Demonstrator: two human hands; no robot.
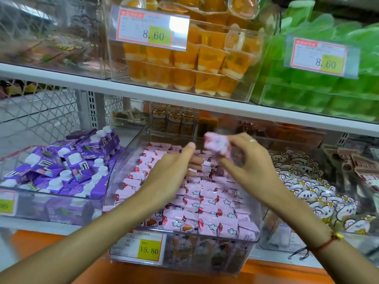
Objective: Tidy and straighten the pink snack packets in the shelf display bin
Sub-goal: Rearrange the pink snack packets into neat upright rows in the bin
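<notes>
Pink crinkly pkt (pixel 215 143), R hand (pixel 249 160)

Pink snack packets (pixel 207 201): glossy plastic film, printed, slightly crinkled. Display bin (pixel 123 171): clear hard plastic, smooth, glare seen along front wall. Price tag (pixel 148 249) at bin's front left corner: paper under clear glossy sleeve. Shelf edge (pixel 82 82) above: smooth white-painted metal. Purple cartons (pixel 82 158): glossy card, white plastic caps.
</notes>
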